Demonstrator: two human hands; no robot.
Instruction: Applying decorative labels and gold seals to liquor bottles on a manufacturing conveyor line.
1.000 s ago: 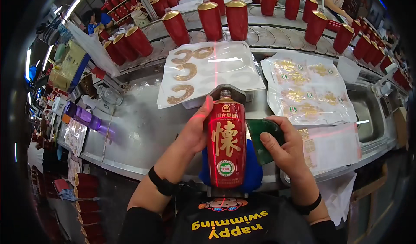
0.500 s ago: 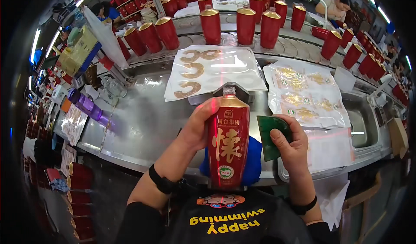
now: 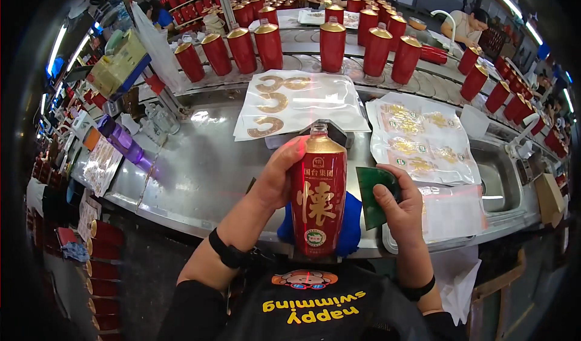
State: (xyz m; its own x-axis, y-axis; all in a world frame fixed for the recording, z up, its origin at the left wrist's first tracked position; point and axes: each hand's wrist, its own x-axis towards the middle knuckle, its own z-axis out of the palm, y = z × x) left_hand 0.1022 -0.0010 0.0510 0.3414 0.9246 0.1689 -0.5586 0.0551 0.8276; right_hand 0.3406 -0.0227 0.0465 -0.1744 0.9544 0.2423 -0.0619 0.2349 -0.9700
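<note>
Steel worktop (image 3: 187,171) behind a glossy red bottle (image 3: 317,186), gold-shouldered, clear-necked.

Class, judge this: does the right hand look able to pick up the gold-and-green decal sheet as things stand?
Probably not straight away: the right hand holds a flat green tool. The way to the decal sheet looks free, though, so emptying the hand would likely be enough.

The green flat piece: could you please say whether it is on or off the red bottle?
Off: a gap shows between the green flat piece in the right hand and the red bottle.
</note>
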